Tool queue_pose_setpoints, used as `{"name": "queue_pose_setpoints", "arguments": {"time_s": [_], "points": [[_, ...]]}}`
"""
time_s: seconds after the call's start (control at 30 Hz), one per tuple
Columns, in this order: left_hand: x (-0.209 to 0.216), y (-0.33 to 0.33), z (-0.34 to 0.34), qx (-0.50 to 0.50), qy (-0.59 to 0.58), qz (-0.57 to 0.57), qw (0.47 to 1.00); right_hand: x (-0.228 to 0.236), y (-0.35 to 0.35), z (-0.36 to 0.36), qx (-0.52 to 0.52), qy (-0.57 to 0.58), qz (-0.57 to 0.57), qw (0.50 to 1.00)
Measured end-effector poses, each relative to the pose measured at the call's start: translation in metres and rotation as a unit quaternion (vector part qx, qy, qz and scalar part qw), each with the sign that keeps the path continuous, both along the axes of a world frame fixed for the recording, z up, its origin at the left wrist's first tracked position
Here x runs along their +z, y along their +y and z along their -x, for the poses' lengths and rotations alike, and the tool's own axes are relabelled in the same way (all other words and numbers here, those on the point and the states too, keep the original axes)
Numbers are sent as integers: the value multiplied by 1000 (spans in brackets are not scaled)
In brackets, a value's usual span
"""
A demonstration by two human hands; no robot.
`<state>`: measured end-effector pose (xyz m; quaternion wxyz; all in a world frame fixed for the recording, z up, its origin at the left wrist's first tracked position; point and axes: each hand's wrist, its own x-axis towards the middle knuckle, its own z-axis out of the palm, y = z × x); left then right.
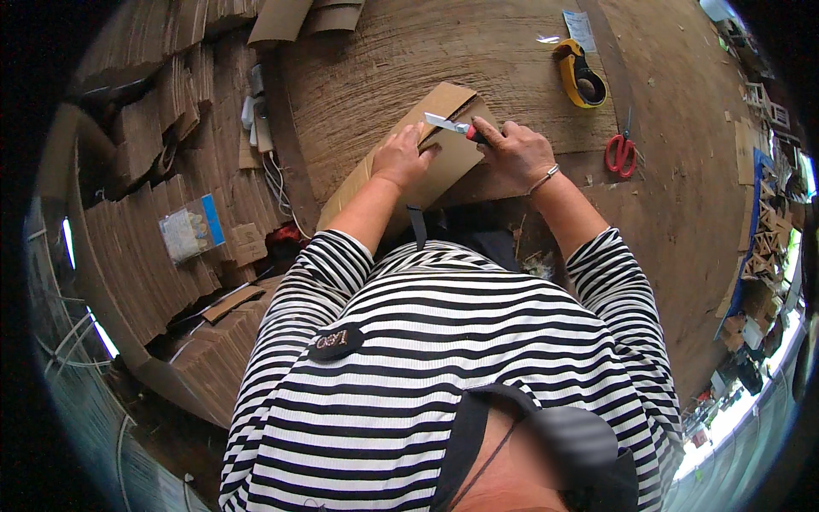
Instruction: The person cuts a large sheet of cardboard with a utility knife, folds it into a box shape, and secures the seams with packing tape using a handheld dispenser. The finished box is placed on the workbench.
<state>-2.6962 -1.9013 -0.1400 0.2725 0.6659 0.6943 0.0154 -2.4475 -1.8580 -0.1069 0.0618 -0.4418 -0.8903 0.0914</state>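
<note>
A long folded cardboard box (pixel 461 166) lies slantwise in front of me at the edge of the wooden worktop. My left hand (pixel 403 159) grips its upper side, thumb and fingers pressed on the cardboard. In my right hand (pixel 520 155) is a utility knife (pixel 450 125) with a red and black handle. Its bare blade points left over the box's slit edge, close to my left fingertips. Whether the blade touches the cardboard, I cannot tell.
A yellow tape dispenser (pixel 581 77) and red-handled scissors (pixel 621 155) lie on the worktop (pixel 691 171) to the right. Stacked flat cardboard (pixel 141 247) fills the left side, with a clear packet (pixel 189 229) on it. A white cable (pixel 277 189) runs along the left edge.
</note>
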Motion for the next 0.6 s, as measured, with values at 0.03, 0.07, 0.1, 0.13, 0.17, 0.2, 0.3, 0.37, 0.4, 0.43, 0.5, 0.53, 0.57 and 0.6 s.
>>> {"name": "queue_pose_setpoints", "arguments": {"time_s": [0.03,0.07,0.1,0.13,0.17,0.2,0.3,0.37,0.4,0.43,0.5,0.53,0.57,0.6], "points": [[5,0,-1,0,-2,8,1000,-2,3,-6,1,-6,-11,1000],[7,1,-2,1,-4,17,1000,-5,7,-13,3,-12,-22,1000],[5,0,-1,0,-4,12,1000,-6,10,-16,6,-17,-35,999],[-1,-1,0,0,-4,7,1000,-8,11,-17,8,-11,-35,999],[-4,-2,2,0,-4,2,1000,-12,11,-17,10,-5,-35,999],[-2,-2,2,0,0,8,1000,-13,13,-16,14,0,-35,999],[4,-1,0,0,3,17,1000,-8,11,-18,15,-33,0,999],[3,1,-1,-1,-9,10,1000,-11,10,-10,2,-33,32,999],[4,1,-1,0,-5,13,1000,-10,12,-5,-4,-33,47,998],[5,1,-2,-1,0,16,1000,-6,15,-6,7,-33,39,999],[4,0,-2,-3,5,11,1000,5,21,-10,29,-35,26,999],[3,-2,0,-5,5,4,1000,-5,29,-25,57,-20,-7,998],[2,-4,1,-6,5,-3,1000,-13,30,-40,41,7,-22,999],[2,-5,1,-4,-1,5,1000,-18,33,-56,25,32,-39,998]]}}
